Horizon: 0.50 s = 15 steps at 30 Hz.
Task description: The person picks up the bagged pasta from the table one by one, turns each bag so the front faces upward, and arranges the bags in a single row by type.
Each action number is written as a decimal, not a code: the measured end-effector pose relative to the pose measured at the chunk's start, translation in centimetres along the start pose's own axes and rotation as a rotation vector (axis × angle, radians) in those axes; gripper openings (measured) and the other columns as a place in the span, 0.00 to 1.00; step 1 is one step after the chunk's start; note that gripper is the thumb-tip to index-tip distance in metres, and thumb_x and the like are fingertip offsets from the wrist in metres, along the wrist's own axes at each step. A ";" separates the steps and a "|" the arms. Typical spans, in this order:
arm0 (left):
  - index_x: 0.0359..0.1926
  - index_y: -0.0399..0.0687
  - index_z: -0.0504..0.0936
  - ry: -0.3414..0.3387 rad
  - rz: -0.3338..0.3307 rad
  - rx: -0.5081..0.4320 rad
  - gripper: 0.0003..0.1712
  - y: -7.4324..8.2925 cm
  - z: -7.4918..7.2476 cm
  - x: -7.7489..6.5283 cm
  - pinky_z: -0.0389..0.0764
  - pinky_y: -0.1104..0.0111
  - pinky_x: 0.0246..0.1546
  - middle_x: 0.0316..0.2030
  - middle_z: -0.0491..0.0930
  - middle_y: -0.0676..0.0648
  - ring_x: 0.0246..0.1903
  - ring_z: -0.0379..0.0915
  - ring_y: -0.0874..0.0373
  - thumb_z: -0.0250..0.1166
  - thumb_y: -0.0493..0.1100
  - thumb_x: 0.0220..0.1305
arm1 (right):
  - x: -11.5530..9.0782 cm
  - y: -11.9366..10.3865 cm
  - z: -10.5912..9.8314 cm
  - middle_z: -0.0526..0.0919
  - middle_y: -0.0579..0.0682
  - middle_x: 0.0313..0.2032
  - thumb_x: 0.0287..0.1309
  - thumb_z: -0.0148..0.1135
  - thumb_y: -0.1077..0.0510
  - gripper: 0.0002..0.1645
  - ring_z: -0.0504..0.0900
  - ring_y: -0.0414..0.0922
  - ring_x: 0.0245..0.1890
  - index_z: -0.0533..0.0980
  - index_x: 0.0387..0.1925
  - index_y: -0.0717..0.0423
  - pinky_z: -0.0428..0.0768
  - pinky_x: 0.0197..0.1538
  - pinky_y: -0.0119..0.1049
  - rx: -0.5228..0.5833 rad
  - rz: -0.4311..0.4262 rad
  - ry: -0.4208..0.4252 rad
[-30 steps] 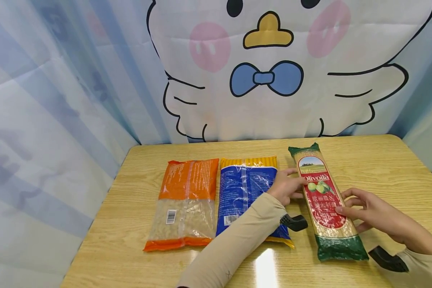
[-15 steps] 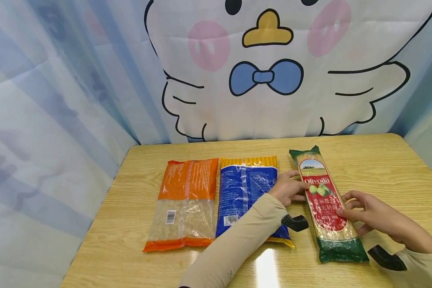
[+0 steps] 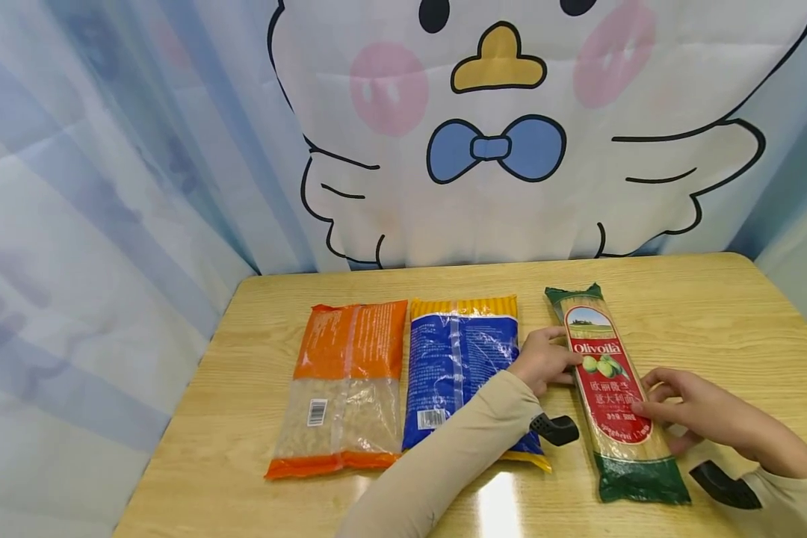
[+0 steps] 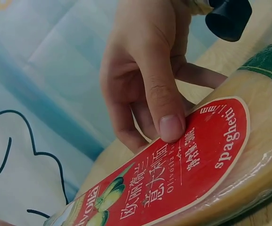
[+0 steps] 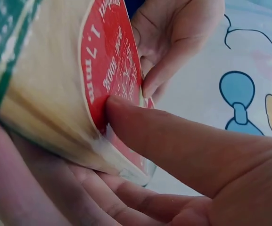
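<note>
A long pack of spaghetti [image 3: 622, 441] with green ends and a red Olivoilà label lies slightly slanted on the right part of the table. My left hand [image 3: 543, 360] holds its left edge, thumb on the label beside the olive picture. From the other side my right hand [image 3: 702, 411] grips the pack lower down. In the right wrist view, the right thumb [image 5: 150, 127] presses on the label while the fingers reach under the pack. The left wrist view shows the right hand [image 4: 145, 70] across the pack [image 4: 263, 117], its thumb on the red label.
Left of the spaghetti lies a blue and yellow bag [image 3: 464, 347], partly covered by the left sleeve [image 3: 457, 448]. Beside it is an orange bag [image 3: 356, 340] with a clear window. A printed curtain [image 3: 498, 209] hangs behind the wooden table [image 3: 208, 448].
The spaghetti pack has shifted slightly toward the front edge and a little right, both hands moving along with it. The two bags stay in place.
</note>
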State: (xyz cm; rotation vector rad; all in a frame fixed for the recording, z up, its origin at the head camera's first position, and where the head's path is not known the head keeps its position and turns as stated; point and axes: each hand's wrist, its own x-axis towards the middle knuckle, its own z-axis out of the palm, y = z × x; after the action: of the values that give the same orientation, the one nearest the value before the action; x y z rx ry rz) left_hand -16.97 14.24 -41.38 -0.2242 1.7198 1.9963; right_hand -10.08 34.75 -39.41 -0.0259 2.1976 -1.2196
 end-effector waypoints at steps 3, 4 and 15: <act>0.56 0.45 0.80 -0.010 0.013 0.039 0.24 -0.1 0.0 -0.2 0.83 0.44 0.43 0.36 0.85 0.37 0.41 0.84 0.36 0.64 0.23 0.61 | 0.1 0.1 0.1 0.79 0.54 0.40 0.73 0.55 0.53 0.30 0.83 0.46 0.36 0.61 0.57 0.76 0.87 0.32 0.47 -0.012 0.010 0.006; 0.56 0.44 0.80 -0.017 0.018 0.056 0.24 -0.1 -0.1 -0.3 0.83 0.45 0.43 0.36 0.85 0.38 0.40 0.84 0.36 0.64 0.24 0.61 | 0.1 0.1 0.1 0.79 0.54 0.41 0.72 0.56 0.52 0.31 0.83 0.46 0.36 0.61 0.58 0.76 0.87 0.33 0.47 -0.018 0.016 0.009; 0.57 0.42 0.74 0.018 0.043 0.147 0.24 0.6 -0.2 -1.4 0.84 0.46 0.42 0.35 0.80 0.45 0.34 0.83 0.40 0.67 0.29 0.60 | 0.2 -0.6 -0.1 0.79 0.58 0.43 0.72 0.55 0.51 0.29 0.82 0.47 0.36 0.66 0.54 0.77 0.87 0.36 0.42 -0.230 -0.054 0.143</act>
State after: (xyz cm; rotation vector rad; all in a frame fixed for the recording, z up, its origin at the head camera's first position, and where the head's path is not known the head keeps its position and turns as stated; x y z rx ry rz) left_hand -16.05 13.62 -40.27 -0.1575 1.8879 1.8922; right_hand -10.43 34.41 -39.00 -0.0951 2.4673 -1.0182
